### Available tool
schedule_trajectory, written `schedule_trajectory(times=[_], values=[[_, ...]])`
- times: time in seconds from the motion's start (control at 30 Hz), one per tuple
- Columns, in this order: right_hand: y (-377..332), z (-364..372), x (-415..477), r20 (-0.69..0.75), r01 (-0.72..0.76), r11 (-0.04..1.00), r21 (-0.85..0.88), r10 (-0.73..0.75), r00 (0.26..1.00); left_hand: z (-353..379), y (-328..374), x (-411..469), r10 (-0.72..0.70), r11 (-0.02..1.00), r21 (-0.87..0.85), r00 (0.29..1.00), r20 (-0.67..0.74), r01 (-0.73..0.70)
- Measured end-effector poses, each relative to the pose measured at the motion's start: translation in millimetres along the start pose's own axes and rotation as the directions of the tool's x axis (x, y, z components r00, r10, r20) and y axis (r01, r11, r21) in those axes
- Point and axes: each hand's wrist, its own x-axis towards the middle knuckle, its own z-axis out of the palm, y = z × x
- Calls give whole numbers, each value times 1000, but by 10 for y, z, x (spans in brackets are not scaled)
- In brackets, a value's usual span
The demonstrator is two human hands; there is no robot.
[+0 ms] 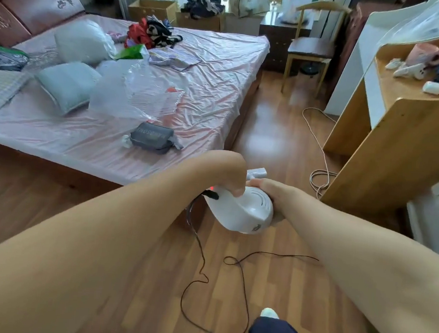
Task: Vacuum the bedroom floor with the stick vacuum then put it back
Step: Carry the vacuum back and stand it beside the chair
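**Both grips on the vacuum, floor work under way**

Our left grip point(233, 187) is curled over the handle of the stick vacuum point(246, 212), and our right grip point(265, 187) clasps the far side of its white motor body; most of those fingers are hidden behind the housing. We hold the machine off the floor point(282, 134), just beside the near corner of the bed point(206, 91). A short white section shows beyond our grips, but the floor head is out of sight.

We judge the task to be in its vacuuming phase. A red light point(212, 188) glows by the handle, which suggests the power is on. The black cord point(199, 268) trails from the vacuum in loose loops across the boards near our feet. How much of the floor is done we cannot tell. The aisle between the bed and the wooden surface point(402, 124) lies ahead, with a pale cord point(320, 148) across it that could snag. Putting the vacuum back is not yet done.

For writing, the grey pouch point(153, 136) on the bed carries pale capitals, upside down to us, which seem to read HANDSOME. A small round emblem point(257, 226) on the vacuum is too small to read.
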Motion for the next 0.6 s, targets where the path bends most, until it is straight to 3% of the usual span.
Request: schedule_trajectory(times=[0.17,0.33,0.53,0.6], values=[[-379,-181,220,23,69,984,162,-74,997,-403,-19,427,42,995,92,998,40,-45],[-903,-458,510,101,28,943,331,-65,993,-1043,51,906,73,968,231,991,112,-98],[-1731,-875,799,138,1,936,352,-53,989,-1761,233,1398,46,938,344,999,-9,-40],[-2012,-997,907,129,15,932,362,-66,989,-1965,253,1596,-21,955,294,995,-96,48]])
